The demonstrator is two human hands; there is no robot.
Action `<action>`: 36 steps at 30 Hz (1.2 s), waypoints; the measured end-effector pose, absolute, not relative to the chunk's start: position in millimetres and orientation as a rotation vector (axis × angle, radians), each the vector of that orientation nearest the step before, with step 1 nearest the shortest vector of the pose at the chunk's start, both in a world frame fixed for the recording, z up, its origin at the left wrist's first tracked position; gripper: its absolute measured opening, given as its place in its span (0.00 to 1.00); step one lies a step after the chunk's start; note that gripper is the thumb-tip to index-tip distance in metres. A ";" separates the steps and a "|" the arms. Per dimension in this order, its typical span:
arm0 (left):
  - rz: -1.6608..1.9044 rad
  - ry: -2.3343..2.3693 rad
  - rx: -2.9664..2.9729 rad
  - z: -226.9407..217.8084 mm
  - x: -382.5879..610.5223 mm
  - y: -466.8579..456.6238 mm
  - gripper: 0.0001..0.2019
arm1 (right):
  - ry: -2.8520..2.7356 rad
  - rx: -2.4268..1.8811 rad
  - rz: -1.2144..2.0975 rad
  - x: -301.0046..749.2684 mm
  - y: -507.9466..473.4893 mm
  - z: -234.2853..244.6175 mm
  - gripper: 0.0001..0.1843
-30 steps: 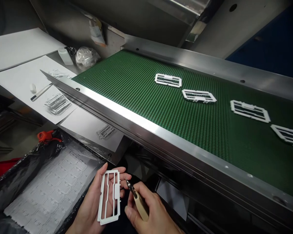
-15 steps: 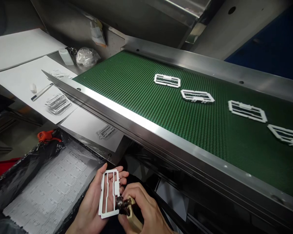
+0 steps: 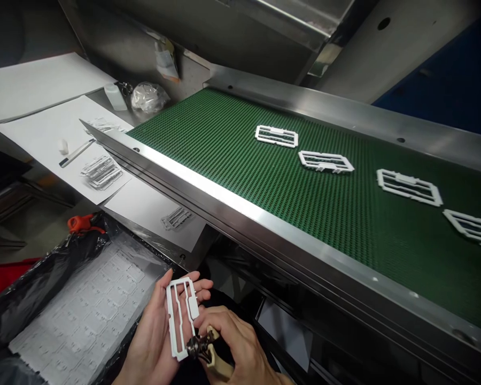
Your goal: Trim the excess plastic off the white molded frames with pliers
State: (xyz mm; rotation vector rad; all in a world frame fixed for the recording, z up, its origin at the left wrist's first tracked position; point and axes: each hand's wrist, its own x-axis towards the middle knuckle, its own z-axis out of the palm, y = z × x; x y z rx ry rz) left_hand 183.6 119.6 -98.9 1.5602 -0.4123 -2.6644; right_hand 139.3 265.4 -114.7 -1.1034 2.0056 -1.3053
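Note:
My left hand [image 3: 154,334] holds a white plastic frame [image 3: 180,315] flat against its palm at the bottom of the view. My right hand [image 3: 234,342] grips small cutters with tan handles [image 3: 208,350]; their dark jaws meet the lower right edge of the frame. Several more white frames lie on the green conveyor belt [image 3: 232,160]: one [image 3: 276,136] at the middle, another [image 3: 325,161] beside it, and two further right [image 3: 409,187], [image 3: 471,226].
A steel rail [image 3: 240,214] edges the belt near me. Below left, a black bag-lined bin holds a white sheet of parts [image 3: 84,315]. Stacks of frames [image 3: 101,172] and a tool [image 3: 76,153] lie on white paper at left. A crumpled bag [image 3: 149,97] sits behind.
My right hand brought the cutters from beside the frame onto its lower right edge. The left hand turned the frame slightly. The frames on the belt shifted a little left.

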 end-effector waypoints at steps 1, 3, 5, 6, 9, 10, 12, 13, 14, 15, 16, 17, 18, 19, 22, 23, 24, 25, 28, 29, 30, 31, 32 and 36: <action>-2.657 -0.411 1.565 -97.4 183.7 119.6 0.15 | 2.009 -1.116 -1.322 139.3 265.4 -115.1 0.12; -2.650 -0.405 1.577 -95.3 183.8 119.2 0.14 | 2.009 -1.148 -1.340 139.5 265.5 -115.5 0.13; -2.649 -0.400 1.583 -93.4 183.3 118.8 0.14 | 2.007 -1.173 -1.353 139.7 266.1 -115.4 0.11; -2.647 -0.402 1.589 -92.2 182.7 118.6 0.14 | 2.006 -1.178 -1.356 139.8 266.6 -115.4 0.11; -2.644 -0.382 1.630 -86.8 179.9 118.3 0.16 | 1.996 -1.161 -1.338 140.6 269.4 -116.3 0.11; -2.642 -0.374 1.640 -84.8 178.9 118.3 0.16 | 1.989 -1.151 -1.323 141.1 270.4 -117.0 0.13; -2.631 -0.376 1.651 -81.7 177.5 118.3 0.15 | 1.990 -1.131 -1.296 142.0 272.3 -118.5 0.15; -2.624 -0.385 1.642 -81.2 177.3 118.2 0.14 | 1.990 -1.132 -1.288 142.3 272.9 -119.1 0.16; -2.617 -0.394 1.636 -81.6 177.6 118.1 0.13 | 1.990 -1.136 -1.281 142.4 273.3 -119.4 0.16; -2.617 -0.396 1.627 -82.9 178.4 118.0 0.12 | 1.991 -1.136 -1.278 142.4 273.6 -119.6 0.16; -2.627 -0.391 1.610 -85.0 179.5 118.0 0.11 | 1.994 -1.130 -1.281 142.3 273.7 -119.6 0.16; -2.645 -0.386 1.589 -87.5 180.8 117.9 0.11 | 1.997 -1.119 -1.286 142.1 273.8 -119.5 0.15; -2.663 -0.381 1.570 -90.2 182.3 118.0 0.10 | 1.998 -1.102 -1.292 142.0 274.0 -119.5 0.15; -2.683 -0.378 1.552 -92.8 183.6 118.1 0.09 | 1.998 -1.078 -1.297 142.0 274.4 -119.5 0.14; -2.735 -0.479 1.436 -97.4 186.5 119.6 0.07 | 1.999 -0.978 -1.278 143.2 276.8 -119.8 0.13; -2.744 -0.539 1.388 -97.8 187.0 120.4 0.08 | 2.007 -0.932 -1.258 144.2 277.8 -119.8 0.13; -2.744 -0.615 1.340 -97.7 187.3 121.3 0.09 | 2.017 -0.887 -1.234 145.4 278.8 -119.8 0.14; -2.733 -0.696 1.301 -97.3 187.4 122.2 0.10 | 2.027 -0.846 -1.211 146.8 279.8 -119.8 0.14; -2.639 -0.862 1.335 -96.2 187.6 124.7 0.14 | 2.026 -0.776 -1.177 151.0 282.7 -120.1 0.14; -2.608 -0.889 1.370 -96.4 187.7 125.3 0.15 | 2.023 -0.766 -1.173 151.9 283.8 -120.1 0.14; -2.585 -0.898 1.409 -96.9 187.8 125.7 0.16 | 2.017 -0.765 -1.177 152.2 285.1 -119.9 0.14; -2.570 -0.905 1.439 -97.6 188.0 126.0 0.17 | 2.009 -0.758 -1.184 151.9 286.4 -119.3 0.14; -2.569 -0.919 1.457 -98.4 188.3 126.1 0.18 | 1.989 -0.743 -1.190 150.6 287.5 -118.0 0.14; -2.622 -0.990 1.481 -99.7 189.1 125.6 0.20 | 2.029 -0.660 -1.099 135.7 287.3 -105.9 0.15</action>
